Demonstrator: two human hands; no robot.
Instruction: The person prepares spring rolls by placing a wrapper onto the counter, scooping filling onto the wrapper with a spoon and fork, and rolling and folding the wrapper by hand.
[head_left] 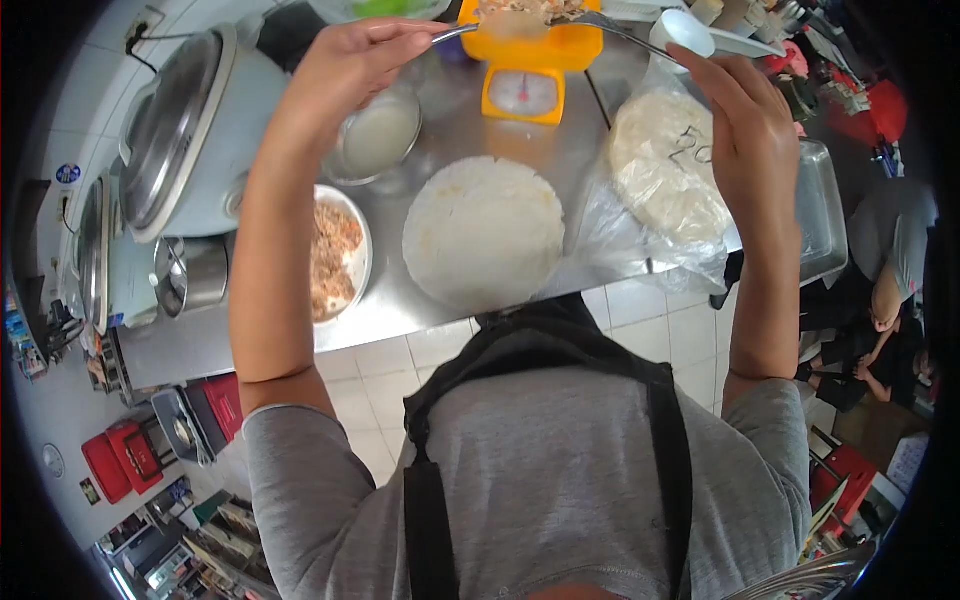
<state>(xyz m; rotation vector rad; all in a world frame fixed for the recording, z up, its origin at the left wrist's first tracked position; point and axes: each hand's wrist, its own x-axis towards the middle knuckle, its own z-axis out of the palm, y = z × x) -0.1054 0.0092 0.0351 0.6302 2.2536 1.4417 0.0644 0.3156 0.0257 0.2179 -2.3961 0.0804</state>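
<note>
Left hand [365,62]: fingers closed round a metal utensil [457,33]. Right hand [738,98]: fingers closed round a fork [632,40]. Shredded filling [540,11]: in yellow tray [582,50], between and slightly beyond both hands, lying crosswise; left nearer. White round sheet [484,232]: nearer the body.

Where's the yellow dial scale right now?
In the head view, the yellow dial scale sits top centre on the steel counter, just beyond the round white sheet, between both forearms.
</note>
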